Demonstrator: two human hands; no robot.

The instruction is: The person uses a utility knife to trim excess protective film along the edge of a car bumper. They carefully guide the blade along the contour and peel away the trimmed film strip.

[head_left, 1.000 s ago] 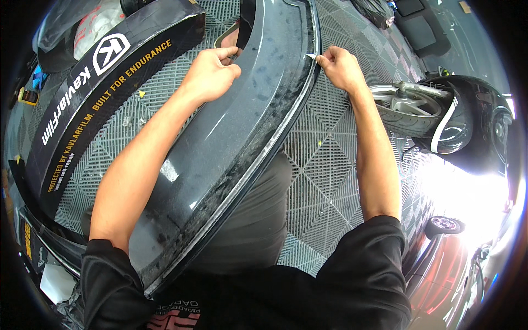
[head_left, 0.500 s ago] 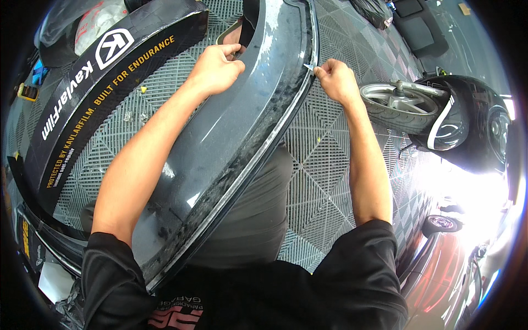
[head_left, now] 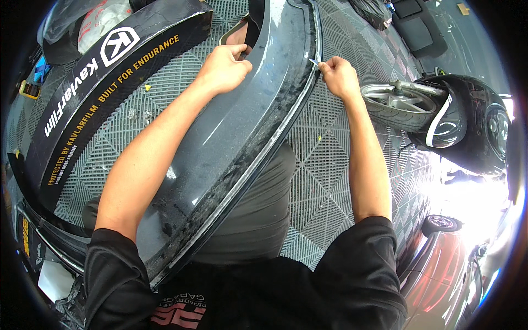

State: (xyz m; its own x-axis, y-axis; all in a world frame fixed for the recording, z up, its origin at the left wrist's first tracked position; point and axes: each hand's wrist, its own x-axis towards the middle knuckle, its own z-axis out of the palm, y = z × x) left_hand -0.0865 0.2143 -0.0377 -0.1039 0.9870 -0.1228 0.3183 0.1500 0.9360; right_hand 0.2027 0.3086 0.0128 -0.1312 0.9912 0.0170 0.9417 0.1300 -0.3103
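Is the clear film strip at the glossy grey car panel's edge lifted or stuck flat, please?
Lifted: the right hand pinches a clear film strip raised off the grey car panel.

Our right hand (head_left: 340, 77) has slid further up the grey bumper panel's (head_left: 242, 137) edge, pinching a thin film strip (head_left: 313, 62); our left hand (head_left: 224, 67) has crept slightly upward.

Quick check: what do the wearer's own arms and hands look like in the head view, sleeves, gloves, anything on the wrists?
Both arms are bare from the short black sleeves down. The left hand and right hand have no gloves, and no watch, band or ring shows on either wrist or the fingers. The sleeves belong to a black T-shirt with red and white print on the chest. No cables or markings on the arms.
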